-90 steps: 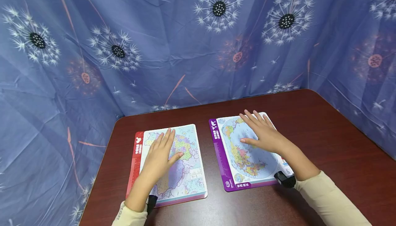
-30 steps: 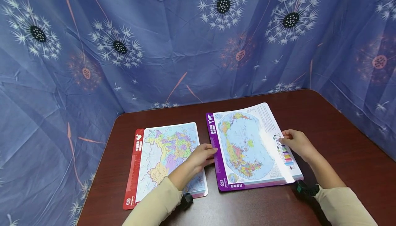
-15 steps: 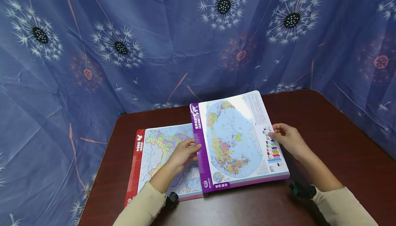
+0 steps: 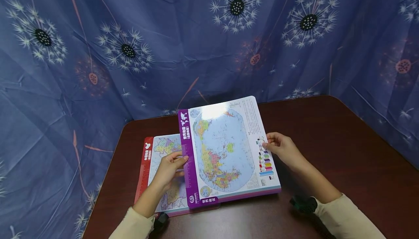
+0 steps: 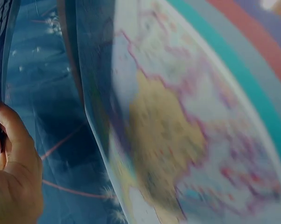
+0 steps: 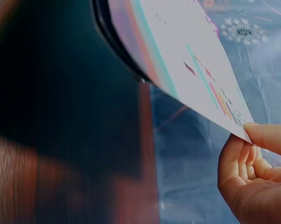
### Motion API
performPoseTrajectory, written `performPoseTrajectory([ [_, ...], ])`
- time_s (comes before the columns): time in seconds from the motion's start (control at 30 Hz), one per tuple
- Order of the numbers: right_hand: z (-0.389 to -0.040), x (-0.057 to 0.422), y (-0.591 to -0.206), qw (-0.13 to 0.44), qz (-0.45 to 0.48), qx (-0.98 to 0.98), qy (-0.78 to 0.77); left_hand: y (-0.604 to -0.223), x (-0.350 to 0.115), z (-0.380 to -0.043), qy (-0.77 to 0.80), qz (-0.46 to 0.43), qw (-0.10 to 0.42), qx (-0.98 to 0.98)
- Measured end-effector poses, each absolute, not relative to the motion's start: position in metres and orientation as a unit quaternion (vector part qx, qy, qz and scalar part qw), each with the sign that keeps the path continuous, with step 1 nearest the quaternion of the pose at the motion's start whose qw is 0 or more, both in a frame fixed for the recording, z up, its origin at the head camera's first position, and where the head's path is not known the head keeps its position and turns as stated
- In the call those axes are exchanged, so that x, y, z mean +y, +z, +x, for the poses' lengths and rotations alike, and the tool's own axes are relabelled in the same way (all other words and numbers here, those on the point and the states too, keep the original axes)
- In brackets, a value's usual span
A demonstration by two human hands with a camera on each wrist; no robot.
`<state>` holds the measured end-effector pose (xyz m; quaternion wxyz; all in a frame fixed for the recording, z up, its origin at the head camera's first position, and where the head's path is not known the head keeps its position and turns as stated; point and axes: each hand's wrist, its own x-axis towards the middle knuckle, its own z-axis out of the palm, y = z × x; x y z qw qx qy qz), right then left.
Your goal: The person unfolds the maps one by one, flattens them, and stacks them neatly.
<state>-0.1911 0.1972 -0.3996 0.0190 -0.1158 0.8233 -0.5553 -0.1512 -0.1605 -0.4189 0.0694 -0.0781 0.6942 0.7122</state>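
A world map sheet [image 4: 226, 151] with a purple left border hangs over the right part of a China map sheet [image 4: 173, 195] in the head view. My left hand [image 4: 168, 168] pinches its purple edge, thumb on top. At the opposite edge my right hand [image 4: 284, 150] pinches the sheet, thumb above and fingers beneath. The right wrist view shows the world map [image 6: 178, 56] raised off the table, with the right hand [image 6: 257, 172] at its edge. In the left wrist view the left hand [image 5: 14, 168] grips a dark edge, and the China map [image 5: 168, 126] lies below.
The dark red-brown table [image 4: 314, 133] stretches away to the right. A blue curtain [image 4: 183, 50] with dandelion prints hangs behind it and along both sides. Each wrist wears a black camera band, such as the right band [image 4: 302, 204].
From lying flat under both hands, the maps were let go; then both hands took the world map by its side edges, lifted it and carried it left over the China map.
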Motion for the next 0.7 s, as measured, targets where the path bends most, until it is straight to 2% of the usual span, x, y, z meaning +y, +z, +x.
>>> performPoseTrajectory([
  [0.4,-0.198,0.171,-0.416,0.037,-0.112,0.799,-0.590,-0.422,-0.185,-0.144,0.725,-0.098,0.058,0.680],
  [0.7,-0.200,0.172,-0.407,0.046,-0.124,0.768,-0.627,-0.418,-0.190,-0.146,0.785,-0.079,0.065,0.611],
])
